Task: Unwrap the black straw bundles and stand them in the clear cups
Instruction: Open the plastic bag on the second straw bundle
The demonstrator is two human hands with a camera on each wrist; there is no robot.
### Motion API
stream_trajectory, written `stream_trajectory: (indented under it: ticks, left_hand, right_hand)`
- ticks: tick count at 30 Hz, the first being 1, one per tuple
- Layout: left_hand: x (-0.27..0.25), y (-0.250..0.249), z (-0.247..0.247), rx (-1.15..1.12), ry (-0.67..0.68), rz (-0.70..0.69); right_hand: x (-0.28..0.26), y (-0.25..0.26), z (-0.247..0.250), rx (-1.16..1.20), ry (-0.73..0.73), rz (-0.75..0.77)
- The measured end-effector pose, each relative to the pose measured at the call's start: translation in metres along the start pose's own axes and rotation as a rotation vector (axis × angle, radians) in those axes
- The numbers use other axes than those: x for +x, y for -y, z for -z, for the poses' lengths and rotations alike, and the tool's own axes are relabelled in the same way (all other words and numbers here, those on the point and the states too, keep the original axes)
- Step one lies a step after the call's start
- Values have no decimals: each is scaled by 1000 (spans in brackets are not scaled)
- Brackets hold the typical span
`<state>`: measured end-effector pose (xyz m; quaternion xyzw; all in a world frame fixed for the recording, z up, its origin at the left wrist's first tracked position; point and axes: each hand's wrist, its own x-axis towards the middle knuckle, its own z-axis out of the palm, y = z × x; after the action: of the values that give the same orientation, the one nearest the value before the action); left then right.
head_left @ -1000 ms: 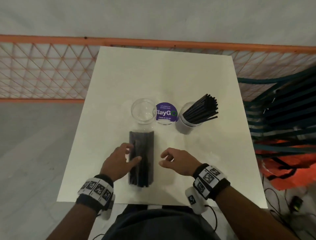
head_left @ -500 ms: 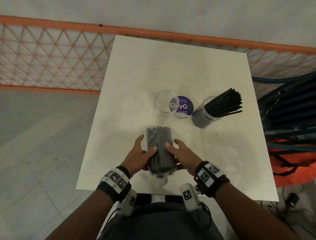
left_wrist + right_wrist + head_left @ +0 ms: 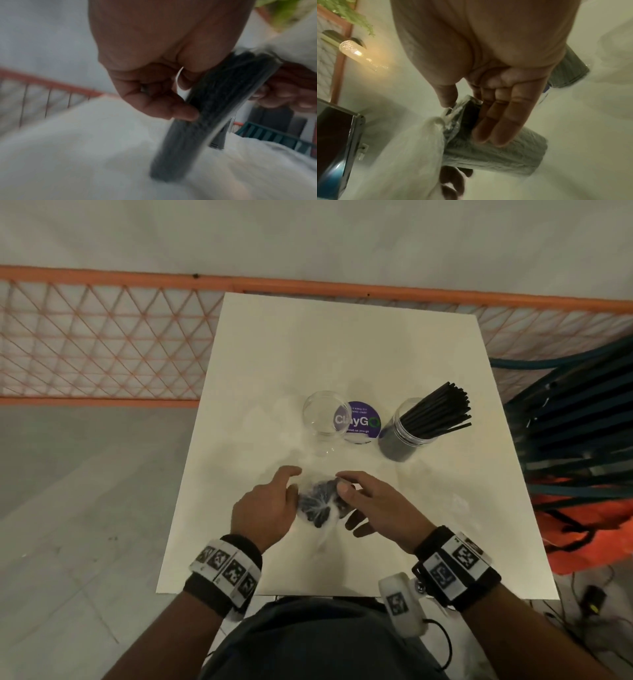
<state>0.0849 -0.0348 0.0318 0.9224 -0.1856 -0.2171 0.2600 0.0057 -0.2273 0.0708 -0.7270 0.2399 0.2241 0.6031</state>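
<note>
Both hands hold the wrapped straw bundle [image 3: 317, 501] upright, its base on the bench [image 3: 342, 344] — left hand [image 3: 263, 508] pinches its side, right hand [image 3: 376, 505] thumb and finger at the wrap's top. Head view alone shows the empty clear cup [image 3: 325, 416] and the filled cup [image 3: 407, 429] beyond.

Two clear cups [image 3: 323, 416] [image 3: 404, 433], one wrapped straw bundle [image 3: 317, 501], one sticker [image 3: 363, 421].

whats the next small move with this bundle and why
Probably tear open the wrap at the top end. The straw bundle stands upright on the table, sealed, held by the left hand and right hand; one clear cup is empty.
</note>
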Motion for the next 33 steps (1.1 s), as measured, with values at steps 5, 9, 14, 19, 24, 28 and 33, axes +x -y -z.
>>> stream_trajectory:
  ticks: [5,9,14,19,24,28,33]
  left_hand:
    - [-34,-17,40,200,-26,-455]
    - [-37,-22,38,266,-55,-631]
    - [-20,-32,36,95,-254,-694]
    - [-10,-56,47,-295,-284,-493]
    - [2,-79,58,-510,-313,-410]
    - [4,-86,58,-614,-224,-425]
    - [-1,-88,69,-701,-193,-489]
  right_hand:
    - [14,7,6,-38,-4,31]
    - [21,12,5,-43,2,56]
    - [24,9,12,-38,11,64]
    - [13,12,15,-163,-116,235]
    - [-8,9,8,-270,-92,499]
    - [-6,8,11,-548,-265,517]
    - [-7,11,71,-346,-443,522]
